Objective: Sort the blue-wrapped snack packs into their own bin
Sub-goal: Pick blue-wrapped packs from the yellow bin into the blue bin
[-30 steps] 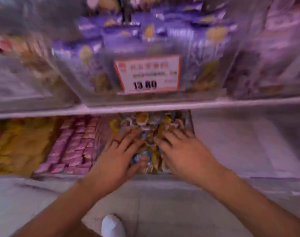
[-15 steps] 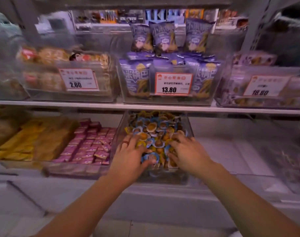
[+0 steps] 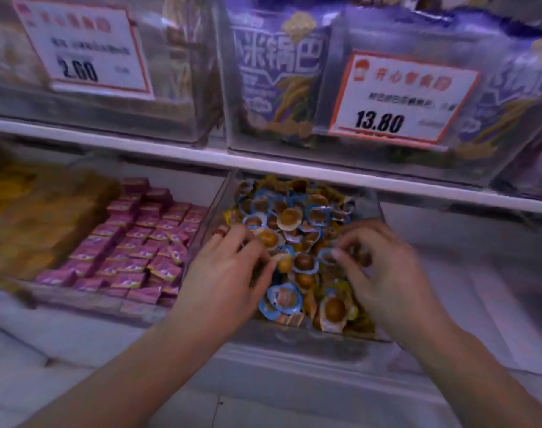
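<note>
Down on the lower shelf, a clear bin point(image 3: 215, 208) holds a heap of small round snack packs, some rimmed in blue wrap point(image 3: 282, 299) and others in yellow or white wrap point(image 3: 334, 310), all jumbled together. Both hands are inside this bin, on top of the heap. The left hand point(image 3: 229, 279) lies palm down over the left side of the pile with its fingers curled, the fingertips point(image 3: 271, 261) closing on a pale pack point(image 3: 282, 261) near the middle. A ring point(image 3: 221, 232) shows on one finger. The right hand point(image 3: 384, 273) hovers over the right side, its fingers bent, and thumb and forefinger pinch a blue pack point(image 3: 328, 257) at its edge. The blue packs are spread through the whole heap, thickest toward the back and centre, with one large one lying near the front between the two wrists. Left of this bin sits another bin of pink square packs point(image 3: 133, 251) in neat rows, and farther left a mass of yellow-brown goods point(image 3: 38, 211), blurred. A white shelf edge point(image 3: 171, 151) runs across above. On it stand clear boxes with purple bags point(image 3: 279, 75) and two price cards, one reading 2.00 point(image 3: 81, 47) and one 13.80 point(image 3: 402, 97).
</note>
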